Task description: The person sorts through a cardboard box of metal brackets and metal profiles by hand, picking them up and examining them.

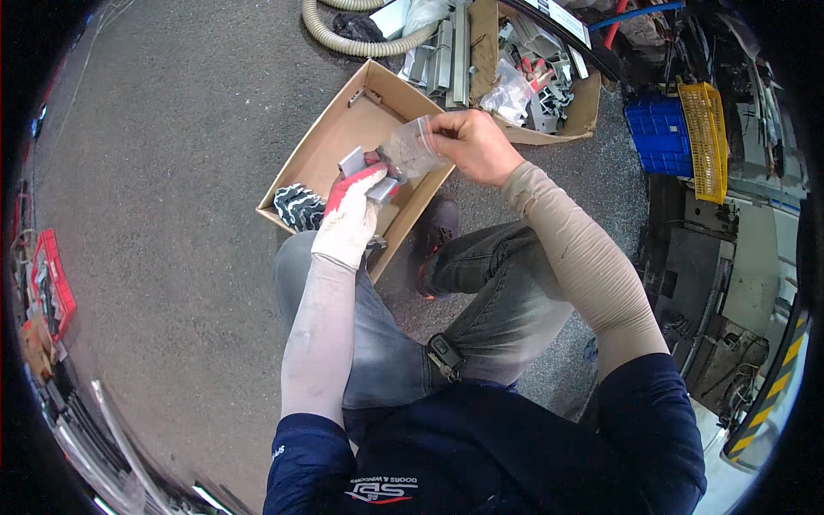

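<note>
My left hand (350,210), in a white work glove with a red palm, is closed around a short grey metal profile piece (352,161). My bare right hand (476,146) pinches the edge of a clear plastic zip bag (410,146) between thumb and fingers. The bag hangs beside the left fingertips and touches or overlaps them; small dark contents seem to lie at its lower end, too unclear to name. Both hands are above an open cardboard box (337,129). A black-and-white striped bundle (299,206) lies in the box's near left corner.
Behind stands a second cardboard box (579,112) full of metal parts, beside long metal profiles (459,56) and a beige corrugated hose (318,34). Blue (659,133) and yellow (704,142) crates stand at right. A red tray (56,283) is far left. My legs flank the box's near side.
</note>
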A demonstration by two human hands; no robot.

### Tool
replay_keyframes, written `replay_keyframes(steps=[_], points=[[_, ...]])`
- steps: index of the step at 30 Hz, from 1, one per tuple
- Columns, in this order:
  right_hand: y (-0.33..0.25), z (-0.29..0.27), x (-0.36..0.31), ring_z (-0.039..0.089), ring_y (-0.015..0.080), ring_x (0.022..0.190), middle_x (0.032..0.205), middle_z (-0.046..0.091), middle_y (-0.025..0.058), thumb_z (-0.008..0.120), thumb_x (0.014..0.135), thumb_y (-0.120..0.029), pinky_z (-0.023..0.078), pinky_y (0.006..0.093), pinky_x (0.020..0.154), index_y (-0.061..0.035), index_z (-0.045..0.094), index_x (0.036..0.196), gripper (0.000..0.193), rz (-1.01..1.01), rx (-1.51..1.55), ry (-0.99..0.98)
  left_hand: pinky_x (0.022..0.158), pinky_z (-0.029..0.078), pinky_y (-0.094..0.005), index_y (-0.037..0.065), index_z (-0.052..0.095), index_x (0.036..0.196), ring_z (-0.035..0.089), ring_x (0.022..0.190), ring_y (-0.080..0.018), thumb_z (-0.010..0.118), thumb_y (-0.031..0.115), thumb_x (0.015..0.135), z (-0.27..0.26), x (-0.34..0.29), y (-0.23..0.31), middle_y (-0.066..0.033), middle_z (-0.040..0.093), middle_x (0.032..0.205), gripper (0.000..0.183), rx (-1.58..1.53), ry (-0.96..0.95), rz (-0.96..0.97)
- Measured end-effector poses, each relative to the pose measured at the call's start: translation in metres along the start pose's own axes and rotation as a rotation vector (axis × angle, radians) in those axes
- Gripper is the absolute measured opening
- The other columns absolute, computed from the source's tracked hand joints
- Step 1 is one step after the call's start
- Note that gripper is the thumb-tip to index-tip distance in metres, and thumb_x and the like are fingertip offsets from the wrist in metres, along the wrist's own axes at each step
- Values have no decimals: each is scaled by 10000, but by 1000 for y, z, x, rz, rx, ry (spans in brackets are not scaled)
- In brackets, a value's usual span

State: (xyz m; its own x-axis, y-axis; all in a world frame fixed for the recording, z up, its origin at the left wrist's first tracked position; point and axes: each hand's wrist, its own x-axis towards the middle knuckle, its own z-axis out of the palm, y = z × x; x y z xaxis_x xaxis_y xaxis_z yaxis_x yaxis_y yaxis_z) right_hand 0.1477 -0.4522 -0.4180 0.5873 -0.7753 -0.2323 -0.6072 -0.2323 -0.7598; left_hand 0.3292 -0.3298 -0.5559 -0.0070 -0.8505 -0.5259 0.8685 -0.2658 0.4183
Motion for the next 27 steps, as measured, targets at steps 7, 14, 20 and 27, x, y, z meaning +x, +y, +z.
replay_keyframes(steps=[7, 14, 20, 27], points=[[77, 15, 30, 715, 283, 831, 894, 734, 162, 721, 854, -257, 550, 369, 792, -49, 750, 1018, 266, 127, -102, -72, 904, 443, -417, 148, 644, 1194, 562, 1100, -190, 691, 318, 947, 0, 8, -4, -21, 633, 1182, 304, 236, 425, 51], [77, 35, 52, 722, 263, 860, 948, 749, 134, 742, 847, -258, 563, 353, 813, -65, 752, 1051, 281, 161, -234, -208, 711, 536, -302, 75, 600, 1239, 615, 822, -140, 639, 136, 985, 23, -11, 14, -86, 646, 1122, 264, -39, 151, 97], [-20, 35, 19, 701, 133, 843, 917, 751, 118, 682, 915, -94, 562, 276, 781, 41, 716, 1085, 219, 159, 438, -240, 691, 535, -318, 62, 604, 1194, 651, 789, -178, 713, 163, 932, 28, -22, 32, -142, 677, 1081, 300, -18, 88, 219], [-53, 53, -36, 712, 167, 904, 956, 747, 126, 685, 900, -79, 556, 297, 807, 6, 736, 1059, 187, -36, 362, -6, 743, 531, -337, 73, 590, 1154, 638, 841, -180, 751, 335, 907, 36, -40, 36, -138, 673, 1062, 394, 72, -94, 364]])
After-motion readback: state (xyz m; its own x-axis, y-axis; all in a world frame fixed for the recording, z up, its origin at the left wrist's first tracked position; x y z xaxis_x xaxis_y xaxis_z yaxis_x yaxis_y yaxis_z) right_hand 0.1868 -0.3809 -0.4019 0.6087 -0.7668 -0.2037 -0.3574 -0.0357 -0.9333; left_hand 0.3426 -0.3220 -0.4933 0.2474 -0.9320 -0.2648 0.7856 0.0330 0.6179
